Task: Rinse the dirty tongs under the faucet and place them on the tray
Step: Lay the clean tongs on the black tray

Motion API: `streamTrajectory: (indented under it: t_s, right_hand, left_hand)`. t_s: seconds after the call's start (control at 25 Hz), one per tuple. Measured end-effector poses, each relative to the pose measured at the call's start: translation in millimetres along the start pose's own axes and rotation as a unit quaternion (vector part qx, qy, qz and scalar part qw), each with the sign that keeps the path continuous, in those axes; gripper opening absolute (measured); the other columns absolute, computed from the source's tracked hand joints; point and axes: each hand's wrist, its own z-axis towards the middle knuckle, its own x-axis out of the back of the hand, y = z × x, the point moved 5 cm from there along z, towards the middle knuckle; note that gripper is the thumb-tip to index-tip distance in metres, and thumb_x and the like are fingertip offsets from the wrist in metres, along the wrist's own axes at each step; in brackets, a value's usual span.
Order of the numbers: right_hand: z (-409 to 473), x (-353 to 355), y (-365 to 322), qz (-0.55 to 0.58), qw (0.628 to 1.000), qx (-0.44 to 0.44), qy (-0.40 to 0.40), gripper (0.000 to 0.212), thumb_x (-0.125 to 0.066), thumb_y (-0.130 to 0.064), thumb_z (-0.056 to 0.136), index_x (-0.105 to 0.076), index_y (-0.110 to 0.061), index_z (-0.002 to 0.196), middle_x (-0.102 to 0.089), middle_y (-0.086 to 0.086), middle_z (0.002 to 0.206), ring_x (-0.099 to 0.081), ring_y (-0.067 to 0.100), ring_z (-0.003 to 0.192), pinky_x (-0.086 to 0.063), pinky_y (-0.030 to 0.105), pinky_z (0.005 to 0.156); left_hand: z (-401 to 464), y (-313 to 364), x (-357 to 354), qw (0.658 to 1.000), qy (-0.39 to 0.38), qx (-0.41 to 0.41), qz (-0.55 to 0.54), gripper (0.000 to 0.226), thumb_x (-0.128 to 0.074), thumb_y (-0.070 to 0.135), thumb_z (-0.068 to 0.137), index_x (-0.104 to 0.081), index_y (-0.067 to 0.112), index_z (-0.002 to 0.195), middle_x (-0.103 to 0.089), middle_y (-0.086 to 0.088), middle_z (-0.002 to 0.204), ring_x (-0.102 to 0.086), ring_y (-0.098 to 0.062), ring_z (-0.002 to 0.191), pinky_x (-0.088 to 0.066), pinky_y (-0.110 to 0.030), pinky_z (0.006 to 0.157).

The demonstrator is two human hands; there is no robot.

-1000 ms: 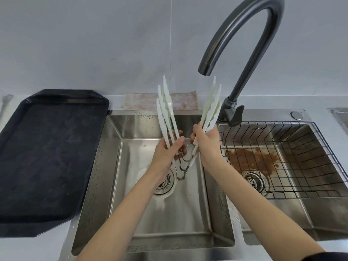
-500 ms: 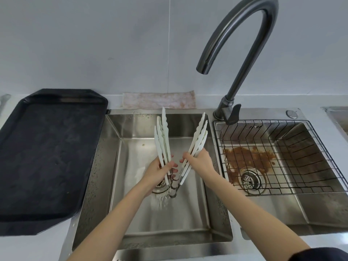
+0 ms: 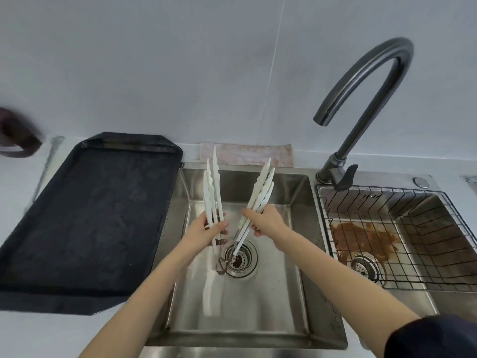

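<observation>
Now lower in the frame than a second ago, my two hands hold white tongs over the left sink basin [image 3: 296,202], tips pointing up and away from me. My left hand [image 3: 204,228] has its grip clamped around one bunch of tong arms [image 3: 212,192]; my right hand [image 3: 268,223] is closed the same way on a second bunch [image 3: 260,192]. The two bunches splay in a V and meet near their hinged ends just above the drain [image 3: 240,257]. Whether these are several tongs spread open or two separate sets, I cannot tell.

A second ago the tips stood just under and left of the faucet [image 3: 361,81] spout; since then they have dropped down into the basin, well below and left of the spout. No stream of water is visible from the faucet, and I cannot tell whether it is running.

My read: rinsing is either finished or paused, and the tongs are being shaken off or gathered before the move left. The black tray [image 3: 85,223] waits on the counter [image 3: 33,332] just beside the basin, with nothing on it. Wet plastic arms could slip or spring apart during the carry.
</observation>
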Motion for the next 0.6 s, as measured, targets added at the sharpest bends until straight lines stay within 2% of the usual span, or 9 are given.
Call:
streamTrajectory:
  t_s: [0.08,0.12,0.2,0.24,0.32,0.44,0.52,0.6]
  right_hand:
    - [1,-22,-27,0.003,1.000,0.022,-0.011,0.021,-0.057,-0.026,0.087,-0.056,-0.013,0.071,-0.051,0.001,0.058,-0.047,0.012,0.048,-0.045,0.022,0.054]
    - [1,-35,-42,0.006,0.999,0.033,-0.019,0.019,-0.057,-0.026,0.087,-0.058,-0.011,0.075,-0.051,0.001,0.060,-0.048,0.011,0.048,-0.045,0.020,0.051]
    - [3,-58,-69,0.005,0.998,0.057,-0.027,0.021,-0.057,-0.027,0.087,-0.059,-0.007,0.093,-0.054,0.000,0.064,-0.050,0.010,0.049,-0.044,0.014,0.043]
    - [6,-68,-80,0.002,0.998,0.065,-0.022,0.029,-0.057,-0.028,0.087,-0.057,-0.004,0.104,-0.054,-0.001,0.067,-0.050,0.009,0.048,-0.041,0.011,0.038]
    - [10,-89,-99,-0.013,0.997,0.068,-0.017,0.044,-0.057,-0.030,0.086,-0.047,-0.002,0.119,-0.055,0.001,0.075,-0.049,0.008,0.050,-0.037,0.011,0.035]
    - [19,-116,-118,-0.031,0.997,0.070,-0.020,0.057,-0.058,-0.031,0.086,-0.036,0.001,0.127,-0.059,0.012,0.096,-0.055,0.018,0.073,-0.043,0.024,0.058]
    - [26,-133,-124,-0.041,0.997,0.066,-0.024,0.061,-0.058,-0.030,0.085,-0.029,0.000,0.130,-0.057,0.016,0.109,-0.054,0.024,0.088,-0.046,0.031,0.074]
    - [32,-146,-127,-0.063,0.995,0.068,-0.025,0.060,-0.059,-0.029,0.085,-0.028,0.001,0.127,-0.057,0.018,0.116,-0.057,0.027,0.093,-0.048,0.037,0.084]
  left_hand:
    - [-4,13,34,1.000,0.024,-0.018,0.005,0.021,-0.060,0.015,0.087,-0.055,0.013,0.108,-0.063,-0.007,0.094,-0.063,-0.012,0.075,-0.054,-0.014,0.055]
    - [-6,19,51,0.999,0.041,-0.029,0.020,0.020,-0.060,0.016,0.087,-0.056,0.015,0.107,-0.064,-0.004,0.090,-0.063,-0.011,0.074,-0.054,-0.014,0.057]
    - [-7,29,85,0.996,0.068,-0.037,0.037,0.020,-0.060,0.019,0.087,-0.058,0.016,0.107,-0.065,-0.002,0.083,-0.063,-0.014,0.072,-0.057,-0.023,0.069]
    - [-8,33,99,0.996,0.076,-0.034,0.032,0.019,-0.060,0.018,0.087,-0.059,0.015,0.106,-0.065,-0.003,0.080,-0.062,-0.015,0.070,-0.057,-0.026,0.069]
    - [-9,37,124,0.996,0.086,-0.029,0.015,0.011,-0.059,0.015,0.088,-0.058,0.018,0.099,-0.064,-0.005,0.082,-0.061,-0.015,0.069,-0.057,-0.018,0.057]
    - [-6,38,152,0.994,0.103,-0.022,-0.003,0.009,-0.060,0.012,0.087,-0.058,0.019,0.092,-0.062,-0.007,0.088,-0.062,-0.013,0.072,-0.052,-0.013,0.048]
    - [-2,34,167,0.994,0.110,-0.010,-0.008,0.009,-0.059,0.011,0.087,-0.058,0.019,0.089,-0.061,-0.007,0.087,-0.062,-0.014,0.072,-0.053,-0.013,0.048]
    - [4,26,179,0.993,0.119,-0.002,-0.015,0.007,-0.060,0.011,0.087,-0.059,0.018,0.088,-0.062,-0.008,0.087,-0.062,-0.013,0.072,-0.054,-0.014,0.049]
